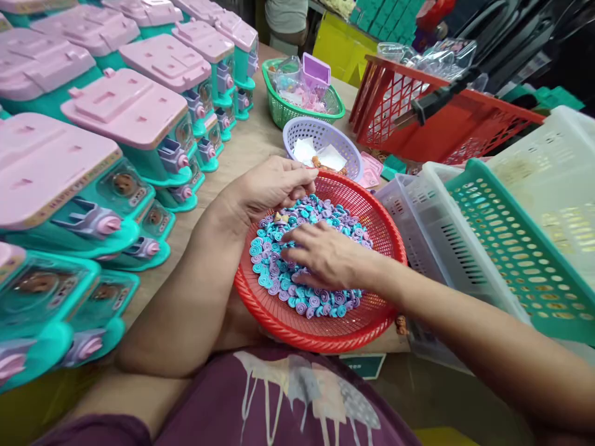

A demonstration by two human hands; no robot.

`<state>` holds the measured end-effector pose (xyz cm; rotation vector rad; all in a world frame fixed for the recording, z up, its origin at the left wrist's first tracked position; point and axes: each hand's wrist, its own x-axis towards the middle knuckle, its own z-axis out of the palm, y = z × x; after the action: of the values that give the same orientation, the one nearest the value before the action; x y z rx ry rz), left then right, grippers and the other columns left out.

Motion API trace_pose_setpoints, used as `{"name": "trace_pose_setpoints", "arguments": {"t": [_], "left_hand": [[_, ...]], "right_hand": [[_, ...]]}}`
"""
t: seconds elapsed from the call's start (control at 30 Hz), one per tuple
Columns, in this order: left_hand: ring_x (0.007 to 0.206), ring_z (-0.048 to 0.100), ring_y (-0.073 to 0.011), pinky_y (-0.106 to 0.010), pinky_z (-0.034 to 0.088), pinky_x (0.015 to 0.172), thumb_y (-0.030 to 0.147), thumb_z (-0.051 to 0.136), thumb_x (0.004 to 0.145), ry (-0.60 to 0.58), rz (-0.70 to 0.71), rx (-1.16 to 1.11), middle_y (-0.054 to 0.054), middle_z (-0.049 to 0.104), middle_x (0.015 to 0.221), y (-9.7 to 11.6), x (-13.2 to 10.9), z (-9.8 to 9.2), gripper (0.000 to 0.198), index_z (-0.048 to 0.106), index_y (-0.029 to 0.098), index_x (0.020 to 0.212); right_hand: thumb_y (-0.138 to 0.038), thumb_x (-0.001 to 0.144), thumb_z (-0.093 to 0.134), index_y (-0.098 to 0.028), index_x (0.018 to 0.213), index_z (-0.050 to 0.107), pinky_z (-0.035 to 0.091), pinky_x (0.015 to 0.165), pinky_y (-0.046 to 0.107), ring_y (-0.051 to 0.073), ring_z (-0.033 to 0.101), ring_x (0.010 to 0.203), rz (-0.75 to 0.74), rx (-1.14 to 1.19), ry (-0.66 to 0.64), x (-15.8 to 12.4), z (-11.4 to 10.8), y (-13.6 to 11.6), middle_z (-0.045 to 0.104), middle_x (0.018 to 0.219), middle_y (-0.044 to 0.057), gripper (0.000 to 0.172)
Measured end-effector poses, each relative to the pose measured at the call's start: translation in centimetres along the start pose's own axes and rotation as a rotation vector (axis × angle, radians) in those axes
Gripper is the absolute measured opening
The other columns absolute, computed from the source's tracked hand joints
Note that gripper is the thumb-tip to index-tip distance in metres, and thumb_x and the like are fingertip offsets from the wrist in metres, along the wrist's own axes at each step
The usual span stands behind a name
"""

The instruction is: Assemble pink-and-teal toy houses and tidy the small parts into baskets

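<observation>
Honestly, I fear my open right hand (328, 255), pressing flat on the small teal-and-purple plastic discs (274, 272), could tip their round red plastic basket (302, 331) off the tabletop (246, 145) edge; left hand (272, 186) curled, contents unclear.

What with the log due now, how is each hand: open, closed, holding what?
Left hand: pinched shut above the red basket; contents cannot be told.
Right hand: open, flat on the teal and purple discs.

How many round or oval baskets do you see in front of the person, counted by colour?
Red basket: 1
Lavender basket: 1
Green basket: 1
Total: 3
</observation>
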<state>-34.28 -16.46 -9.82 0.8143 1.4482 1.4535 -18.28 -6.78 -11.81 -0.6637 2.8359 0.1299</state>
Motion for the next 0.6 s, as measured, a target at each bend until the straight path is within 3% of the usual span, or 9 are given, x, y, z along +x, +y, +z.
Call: {"name": "trace_pose_setpoints", "arguments": {"t": [0.1, 0.17, 0.33, 0.43, 0.5, 0.6], "left_hand": [[0.046, 0.034, -0.0009, -0.015, 0.02, 0.045, 0.032, 0.057, 0.093, -0.005, 0.056, 0.043, 0.003, 0.041, 0.055, 0.1, 0.4, -0.2, 0.023, 0.06, 0.012, 0.082], [0.048, 0.035, -0.0014, -0.016, 0.02, 0.046, 0.033, 0.056, 0.093, -0.018, 0.058, 0.057, 0.003, 0.04, 0.056, 0.1, 0.5, -0.4, 0.023, 0.06, 0.012, 0.085], [0.048, 0.033, -0.0001, -0.017, 0.018, 0.05, 0.027, 0.052, 0.095, -0.007, 0.022, 0.045, 0.004, 0.039, 0.056, 0.2, 0.7, -0.4, 0.024, 0.057, 0.01, 0.08], [0.048, 0.032, -0.0001, -0.018, 0.018, 0.051, 0.025, 0.05, 0.096, 0.005, -0.01, 0.042, 0.004, 0.038, 0.055, 0.3, 0.7, -0.2, 0.027, 0.056, 0.009, 0.075], [0.049, 0.033, -0.0004, -0.019, 0.017, 0.051, 0.023, 0.051, 0.095, 0.01, -0.014, 0.04, 0.004, 0.039, 0.054, 0.4, 0.8, -0.1, 0.025, 0.056, 0.008, 0.075], [0.048, 0.033, -0.0001, -0.02, 0.017, 0.051, 0.023, 0.052, 0.095, 0.021, -0.025, 0.035, 0.004, 0.038, 0.054, 0.4, 0.8, -0.1, 0.025, 0.056, 0.009, 0.075]], "right_hand": [[-0.041, 0.098, 0.045, -0.023, 0.12, 0.056, 0.037, 0.089, 0.042, 0.026, 0.044, 0.116, -0.203, 0.027, -0.041, 1.8, 1.0, -1.5, 0.049, 0.136, 0.01, 0.031], [-0.036, 0.097, 0.047, -0.025, 0.118, 0.056, 0.035, 0.091, 0.044, 0.027, 0.043, 0.117, -0.199, -0.011, -0.059, 2.8, 1.6, -0.9, 0.05, 0.135, 0.01, 0.025], [-0.029, 0.093, 0.054, -0.022, 0.109, 0.062, 0.037, 0.09, 0.047, 0.032, 0.044, 0.114, 0.116, -0.071, -0.039, 1.5, 0.3, 4.4, 0.051, 0.128, 0.013, 0.019], [-0.038, 0.093, 0.055, -0.019, 0.115, 0.061, 0.041, 0.093, 0.045, 0.03, 0.047, 0.112, 0.257, 0.059, 0.032, -0.5, -0.5, 6.9, 0.05, 0.127, 0.015, 0.03], [-0.045, 0.094, 0.054, -0.017, 0.126, 0.057, 0.041, 0.1, 0.046, 0.029, 0.048, 0.114, 0.342, 0.144, 0.091, -1.4, -0.1, 7.4, 0.049, 0.128, 0.017, 0.043], [-0.055, 0.091, 0.056, -0.018, 0.14, 0.048, 0.038, 0.104, 0.055, 0.035, 0.042, 0.123, 0.455, 0.188, 0.1, -1.8, 0.9, 5.7, 0.042, 0.138, 0.021, 0.062]]}}
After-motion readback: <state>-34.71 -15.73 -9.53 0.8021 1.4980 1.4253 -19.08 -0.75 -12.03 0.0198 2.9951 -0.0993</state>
